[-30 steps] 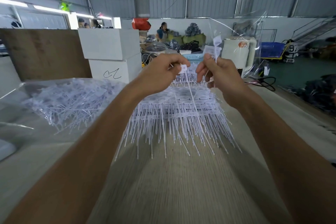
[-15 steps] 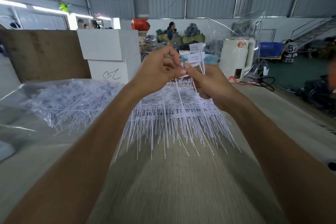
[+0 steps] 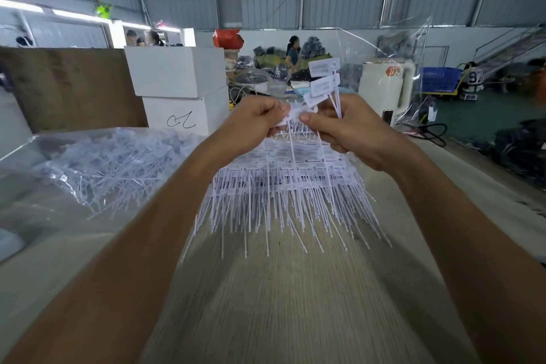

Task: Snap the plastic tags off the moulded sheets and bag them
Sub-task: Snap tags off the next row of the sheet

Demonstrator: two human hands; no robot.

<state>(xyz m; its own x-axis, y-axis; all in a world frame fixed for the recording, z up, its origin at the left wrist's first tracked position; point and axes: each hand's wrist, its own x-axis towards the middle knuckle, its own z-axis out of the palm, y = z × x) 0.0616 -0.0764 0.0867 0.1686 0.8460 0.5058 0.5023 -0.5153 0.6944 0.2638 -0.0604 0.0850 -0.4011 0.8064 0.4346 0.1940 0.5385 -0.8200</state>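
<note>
Between both hands, at centre frame: one white flat plastic tag (image 3: 292,115), pinched by left hand (image 3: 254,124) and right hand (image 3: 345,130); snapping step in hand, by judgement. Right hand also grips several freed tags (image 3: 323,80), fanned toward 12 o'clock. At 6 o'clock of the grip: stacked white moulded sheets (image 3: 283,183) on pale wooden table (image 3: 283,304). At 9 o'clock: clear plastic bag (image 3: 97,168), partly filled. Next move calls for a twist, then bagging.
</note>
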